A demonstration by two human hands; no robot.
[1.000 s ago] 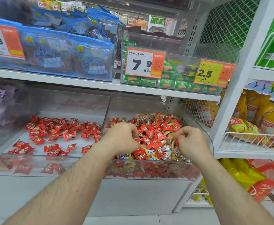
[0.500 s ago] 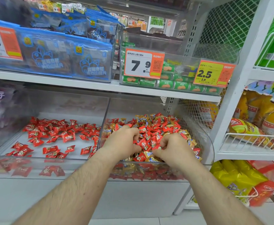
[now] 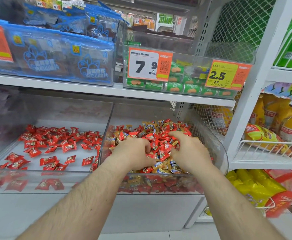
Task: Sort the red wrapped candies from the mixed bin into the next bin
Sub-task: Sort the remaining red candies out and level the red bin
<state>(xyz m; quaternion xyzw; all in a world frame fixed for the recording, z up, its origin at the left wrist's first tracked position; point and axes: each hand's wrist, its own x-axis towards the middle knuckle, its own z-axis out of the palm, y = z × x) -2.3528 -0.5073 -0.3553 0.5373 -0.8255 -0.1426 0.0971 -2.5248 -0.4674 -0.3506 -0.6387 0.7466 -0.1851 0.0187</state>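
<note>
Blue snack bags (image 3: pixel 58 56) fill the far-left upper shelf; green packets (image 3: pixel 174 87) sit behind price tags (image 3: pixel 148 66); yellow bags (image 3: pixel 256 189) lie right.

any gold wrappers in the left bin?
No, the left bin shows only red candies; the gold-wrapped ones lie in the mixed bin.

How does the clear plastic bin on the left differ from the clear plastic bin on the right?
The left clear plastic bin holds only red wrapped candies, thinly spread; the right clear plastic bin holds red and golden candies heaped together. Both hands are in the right bin, none in the left. Both are transparent.
</note>
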